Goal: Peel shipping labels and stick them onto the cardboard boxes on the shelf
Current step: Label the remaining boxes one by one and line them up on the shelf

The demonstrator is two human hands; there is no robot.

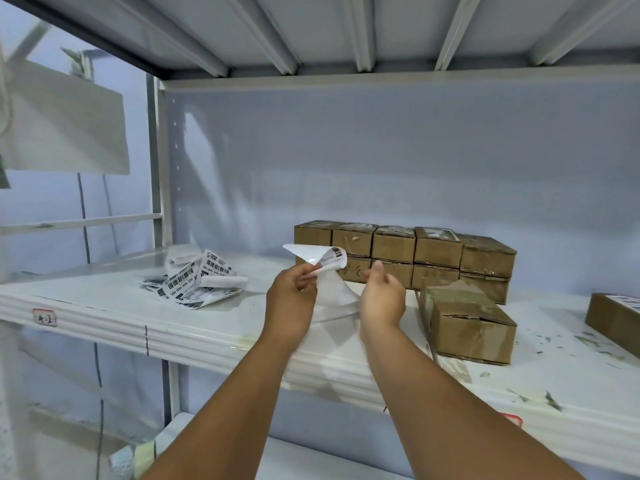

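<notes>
Left hand on curled label; blurry backing.

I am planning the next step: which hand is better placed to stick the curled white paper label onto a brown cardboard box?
Left, probably: the left hand pinches the curled white paper label, while the right hand holds no label.

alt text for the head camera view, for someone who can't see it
At a white shelf, a person's left hand pinches a curled shipping label with a translucent backing sheet hanging below, the right hand beside it. To the left lie loose labels; behind stand stacked cardboard boxes.
</notes>
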